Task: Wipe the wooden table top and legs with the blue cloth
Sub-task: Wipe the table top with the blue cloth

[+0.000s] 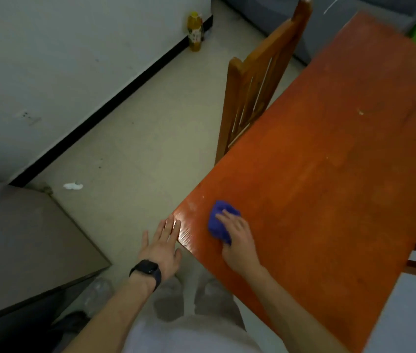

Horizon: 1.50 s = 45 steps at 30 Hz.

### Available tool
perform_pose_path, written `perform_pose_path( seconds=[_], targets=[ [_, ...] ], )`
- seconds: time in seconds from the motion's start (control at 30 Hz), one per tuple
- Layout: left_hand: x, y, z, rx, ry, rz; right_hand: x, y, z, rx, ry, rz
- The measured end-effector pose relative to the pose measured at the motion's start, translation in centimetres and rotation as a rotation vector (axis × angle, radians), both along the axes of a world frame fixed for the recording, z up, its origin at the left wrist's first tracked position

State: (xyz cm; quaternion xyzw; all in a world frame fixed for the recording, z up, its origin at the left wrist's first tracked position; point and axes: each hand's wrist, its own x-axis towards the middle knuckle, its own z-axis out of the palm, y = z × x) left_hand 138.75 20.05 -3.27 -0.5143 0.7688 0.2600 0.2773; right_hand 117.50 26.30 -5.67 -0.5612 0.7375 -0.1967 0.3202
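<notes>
Blue cloth (217,226), bunched on the wooden table top (329,161), is gripped by the right hand (237,238); the left hand (162,244), fingers straight, touches the corner.

We see a wooden chair (252,80) standing on the pale tiled floor (125,149). A yellow bottle (195,30) stands upright by the wall's black baseboard (115,103). A white paper scrap (73,186) lies near a grey cabinet (23,238) at left.

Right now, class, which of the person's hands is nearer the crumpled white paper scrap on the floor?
Left. The left hand is at the corner of the orange wooden table, towards the paper scrap; the right hand holds the bunched blue cloth farther off.
</notes>
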Motion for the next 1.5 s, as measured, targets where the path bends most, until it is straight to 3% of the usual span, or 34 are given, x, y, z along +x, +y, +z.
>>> perform_pose_path(
  seconds=[0.07, 0.13, 0.27, 0.33, 0.4, 0.47, 0.6, 0.7, 0.87, 0.97, 1.07, 1.2, 1.27, 1.33, 1.4, 1.5],
  targets=[
    [1.2, -0.1, -0.1, -0.010, 0.014, -0.072, 1.1, 1.3, 1.3, 0.106, -0.169, 0.088],
    [2.4, -0.6, -0.3, -0.028, 0.035, -0.140, -1.4, -0.5, 2.6, 0.154, -0.331, -0.038],
    [3.8, -1.7, -0.3, -0.031, 0.081, -0.266, -9.0, -7.5, 2.8, -0.025, -0.043, -0.495],
    [4.6, -1.6, -0.6, -0.026, 0.091, -0.278, -8.6, -9.7, 1.5, -0.048, 0.069, -0.588],
    [5.6, -1.4, -1.3, -0.029, 0.081, -0.286, -4.4, -9.9, 0.0, -0.045, 0.149, -0.546],
    [6.8, -1.2, -1.4, 0.014, 0.044, -0.326, 1.3, -7.8, -0.2, -0.051, 0.104, -0.398],
    [8.8, -1.4, -0.8, 0.079, -0.021, -0.358, 8.6, -3.2, 3.3, 0.154, -0.110, 0.006],
    [9.3, -1.9, -1.1, -0.002, 0.070, -0.268, 6.4, -5.8, 6.2, 0.433, -0.402, 0.018],
    [7.9, -1.9, -1.5, -0.013, 0.119, -0.312, 2.9, -14.0, 5.0, 0.061, -0.075, -0.260],
    [7.9, -1.8, -1.8, -0.033, 0.118, -0.317, 5.3, -14.1, 2.0, -0.017, 0.079, -0.122],
    [8.6, -1.7, -2.1, -0.016, 0.145, -0.295, 9.2, -7.0, 0.5, 0.033, 0.105, 0.055],
    [8.8, -1.9, -1.9, 0.000, 0.140, -0.312, 10.3, 1.9, 2.9, 0.307, -0.104, 0.296],
    [8.7, -2.3, -1.5, 0.019, 0.144, -0.317, 8.9, 2.7, 4.7, 0.390, -0.250, 0.176],
    [8.4, -2.5, -1.4, 0.015, 0.150, -0.332, 6.4, 1.4, 6.0, 0.342, -0.335, -0.090],
    [8.4, -2.7, -1.6, 0.009, 0.133, -0.357, 2.9, -1.1, 6.2, 0.206, -0.247, -0.284],
    [8.4, -3.0, -2.1, 0.000, 0.124, -0.382, -0.7, -3.3, 4.4, 0.023, 0.035, -0.578]
  ],
)
